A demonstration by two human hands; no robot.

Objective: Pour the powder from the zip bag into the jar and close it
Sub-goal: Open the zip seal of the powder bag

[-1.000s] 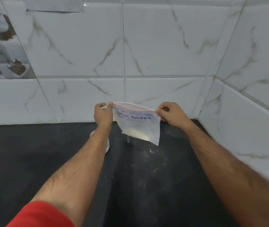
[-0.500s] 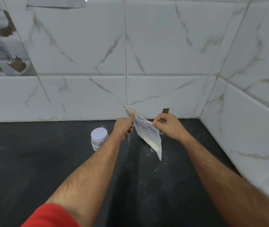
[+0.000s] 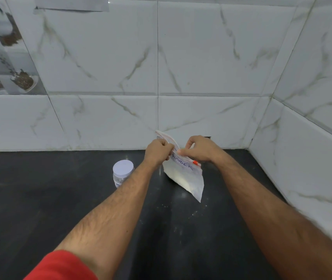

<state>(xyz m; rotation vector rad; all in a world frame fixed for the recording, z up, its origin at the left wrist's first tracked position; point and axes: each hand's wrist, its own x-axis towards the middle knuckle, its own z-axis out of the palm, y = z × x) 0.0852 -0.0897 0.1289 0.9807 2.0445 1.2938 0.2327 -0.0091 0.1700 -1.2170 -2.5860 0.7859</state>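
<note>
A clear zip bag (image 3: 187, 176) marked "POWDER" holds white powder and hangs tilted just above the black counter. My left hand (image 3: 157, 151) pinches one side of its top edge. Close beside it, my right hand (image 3: 198, 148) pinches the other side, and the two nearly touch. A small red slider shows on the zip line to the right. A small clear jar (image 3: 121, 175) with a white lid on it stands on the counter to the left of my left forearm, which covers part of it.
The black counter (image 3: 40, 199) meets marble-tiled walls at the back and on the right, forming a corner at the far right. Specks of spilled powder (image 3: 179, 215) lie on the counter below the bag. A picture tile (image 3: 3, 57) is on the wall at far left.
My hands have come together from the bag's two ends to its top middle and dropped lower toward the counter. The bag has turned and folded. The jar, hidden behind my left arm before, now shows.
</note>
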